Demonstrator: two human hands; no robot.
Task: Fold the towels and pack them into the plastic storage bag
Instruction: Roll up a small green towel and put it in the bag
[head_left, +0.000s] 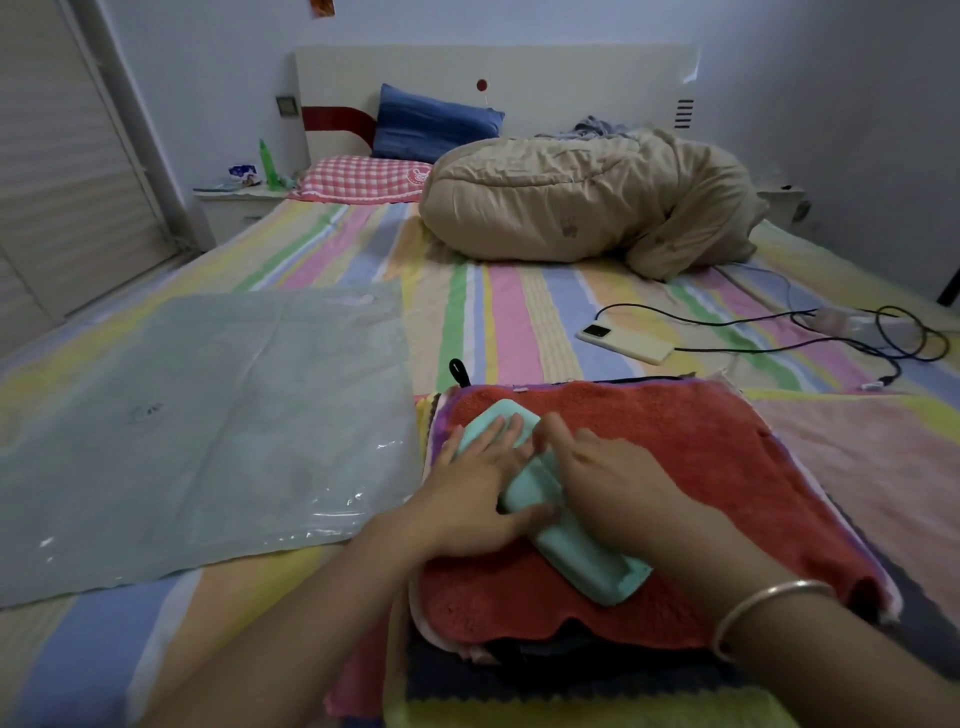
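Two flat hands: left hand (478, 483) | right hand (608, 483) | fingers (511, 434) straight, pressing mint towel (571, 551) underneath

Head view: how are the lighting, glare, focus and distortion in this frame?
Head view: dim, flat, bluish light with soft shadows. It shows small glare streaks near the bag's near right edge and wide-angle bowing toward the frame edges. The left hand, right hand and towel look reasonably sharp.
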